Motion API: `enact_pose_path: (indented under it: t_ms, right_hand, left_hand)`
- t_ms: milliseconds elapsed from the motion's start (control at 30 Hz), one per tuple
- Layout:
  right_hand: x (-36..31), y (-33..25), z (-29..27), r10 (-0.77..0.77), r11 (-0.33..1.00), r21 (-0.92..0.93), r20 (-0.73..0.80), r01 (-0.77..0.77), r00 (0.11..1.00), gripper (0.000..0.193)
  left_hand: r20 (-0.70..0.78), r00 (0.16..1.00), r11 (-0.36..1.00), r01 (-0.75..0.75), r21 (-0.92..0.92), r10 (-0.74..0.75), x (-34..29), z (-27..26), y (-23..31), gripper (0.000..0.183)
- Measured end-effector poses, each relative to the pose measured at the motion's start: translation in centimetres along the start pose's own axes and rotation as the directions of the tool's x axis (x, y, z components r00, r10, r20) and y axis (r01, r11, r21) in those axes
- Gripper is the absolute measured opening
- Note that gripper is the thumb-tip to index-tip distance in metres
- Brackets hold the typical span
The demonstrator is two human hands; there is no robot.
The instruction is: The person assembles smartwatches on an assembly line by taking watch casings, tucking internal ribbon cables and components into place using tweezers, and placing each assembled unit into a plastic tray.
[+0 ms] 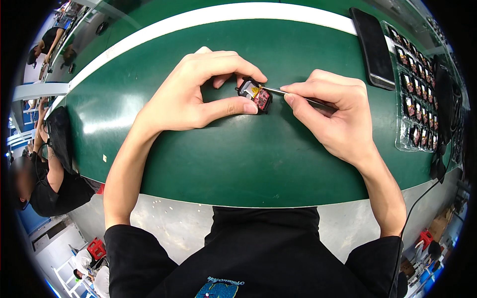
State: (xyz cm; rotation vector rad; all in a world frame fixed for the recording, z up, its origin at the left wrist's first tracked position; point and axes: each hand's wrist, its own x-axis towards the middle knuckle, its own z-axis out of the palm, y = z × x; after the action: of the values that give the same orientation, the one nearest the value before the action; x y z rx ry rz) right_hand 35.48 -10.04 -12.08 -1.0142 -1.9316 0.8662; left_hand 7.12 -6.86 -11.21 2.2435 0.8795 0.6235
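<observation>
My left hand point(201, 92) grips a small black-cased electronic module point(262, 99) between thumb and fingers, just above the green tabletop. A red circuit board, a silvery part and a bit of yellow tape show inside its casing. In my right hand point(338, 109) is a thin metal tweezer-like tool point(308, 99), pinched between thumb and index finger. The tool's tip reaches the module's upper right edge, by the yellow tape. Whether the tool has one prong or two I cannot tell.
A clear plastic tray point(403, 130) with several similar modules lies at the right. Beside it is a flat black rectangular object point(371, 47). A white strip point(218, 12) crosses the far side of the green table point(238, 164). Another person point(49, 184) sits at the left; a cable point(422, 198) hangs at right.
</observation>
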Motion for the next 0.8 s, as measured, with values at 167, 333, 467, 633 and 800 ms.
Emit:
enact_pose_path:
  t_ms: [167, 333, 467, 633, 800]
  right_hand:
    - [0.0, -0.09, 0.0, -0.029, 0.999, -0.017, -0.013, 0.029, 0.999, 0.011]
    - [-0.17, -0.05, 0.2, -0.006, 1.0, 0.019, -0.012, 0.006, 1.0, 0.011]
    - [-0.18, -0.13, 0.05, -0.055, 0.998, -0.041, -0.012, 0.055, 0.998, 0.011]
    - [-0.24, -0.19, 0.2, -0.043, 0.998, -0.04, -0.025, 0.042, 0.999, 0.01]
    - [-0.34, 0.2, 0.31, -0.044, 0.999, -0.014, -0.029, 0.044, 0.999, 0.009]
  left_hand:
    - [0.004, 0.999, 0.999, -0.037, 0.025, 0.037, 0.14, 0.01, 0.04, 0.045]
    - [-0.005, 1.0, 0.999, -0.015, 0.035, 0.015, -0.08, 0.01, 0.12, 0.044]
    - [-0.007, 1.0, 0.999, -0.023, 0.027, 0.023, 0.2, -0.05, 0.28, 0.044]
    - [-0.009, 1.0, 1.0, -0.011, 0.019, 0.012, -0.1, 0.06, 0.15, 0.044]
    - [-0.006, 1.0, 1.0, 0.001, 0.014, -0.001, 0.17, 0.09, 0.17, 0.045]
